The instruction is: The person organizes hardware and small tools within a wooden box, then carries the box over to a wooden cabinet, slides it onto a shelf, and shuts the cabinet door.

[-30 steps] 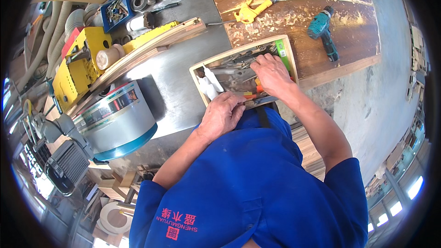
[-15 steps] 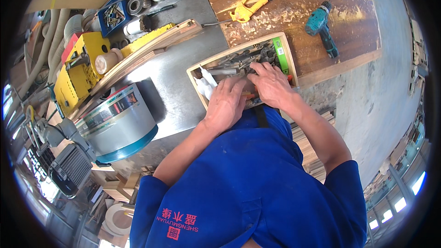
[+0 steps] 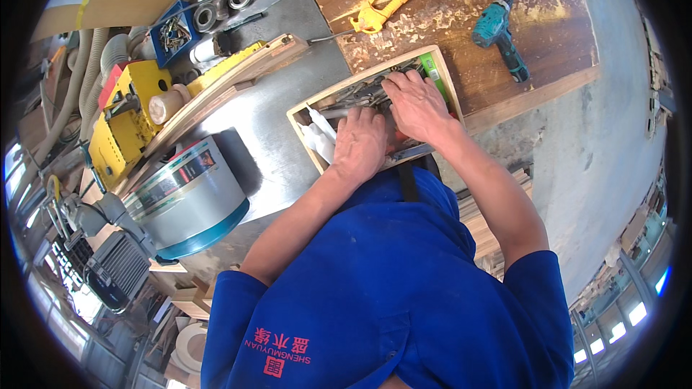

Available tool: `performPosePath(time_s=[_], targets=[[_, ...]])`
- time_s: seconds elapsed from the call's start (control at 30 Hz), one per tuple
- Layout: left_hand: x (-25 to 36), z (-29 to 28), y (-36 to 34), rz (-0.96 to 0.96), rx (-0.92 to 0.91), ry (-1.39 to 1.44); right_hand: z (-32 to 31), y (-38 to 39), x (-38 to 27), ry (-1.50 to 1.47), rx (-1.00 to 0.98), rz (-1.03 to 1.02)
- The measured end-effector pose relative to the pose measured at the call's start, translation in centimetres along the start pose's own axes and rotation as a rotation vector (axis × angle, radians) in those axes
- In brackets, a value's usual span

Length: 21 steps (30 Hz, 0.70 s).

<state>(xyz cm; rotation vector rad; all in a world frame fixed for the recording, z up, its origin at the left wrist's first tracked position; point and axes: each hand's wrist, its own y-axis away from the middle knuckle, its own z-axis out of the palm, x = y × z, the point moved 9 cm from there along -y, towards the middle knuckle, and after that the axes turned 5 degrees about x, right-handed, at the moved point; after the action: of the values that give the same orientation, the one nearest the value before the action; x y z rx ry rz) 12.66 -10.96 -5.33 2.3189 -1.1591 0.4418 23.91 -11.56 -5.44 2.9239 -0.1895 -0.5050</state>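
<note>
At the near edge of the bench (image 3: 303, 75), both my hands are inside the wooden box (image 3: 346, 87), where many tools (image 3: 366, 91) lie crowded, one over another. My left hand (image 3: 360, 145) reaches over the near wall, its fingers side by side and pointing to the far wall. My right hand (image 3: 418, 108) is just beside it, to the right and a little farther, with fingers bent down. The tips are partly hidden, so I cannot tell whether either grip is clamped on some tool or only touches it.

In my judgement, the step is to handle the loose pieces by touch. For this I should press only lightly, because a sharp end may lie below. It is better that one hand pushes the upper pieces aside and the other lifts, so that they do not cross. I should be careful with the white bottles (image 3: 321, 125) at the left end, since my left wrist could drag them, and with the green piece (image 3: 432, 70) at the right end. The drill (image 3: 494, 25) and the yellow air gun (image 3: 378, 16) lie outside, on the far side, and should not obstruct me.
</note>
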Motion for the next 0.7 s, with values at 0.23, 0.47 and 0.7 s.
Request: performPosePath(time_s=[0.23,0.47,0.7], targets=[[0.3,-1.3,0.8,-0.035,0.125,0.026,0.3,0.0,-0.6,0.059,-0.165,-0.004],[0.0,-0.1,0.8,0.015,0.130,0.085,-1.3,3.8,-1.3,0.014,-0.083,-0.032],[0.1,0.1,0.9,-0.011,0.037,0.128,-1.9,4.5,-1.4,0.044,-0.063,-0.033]])
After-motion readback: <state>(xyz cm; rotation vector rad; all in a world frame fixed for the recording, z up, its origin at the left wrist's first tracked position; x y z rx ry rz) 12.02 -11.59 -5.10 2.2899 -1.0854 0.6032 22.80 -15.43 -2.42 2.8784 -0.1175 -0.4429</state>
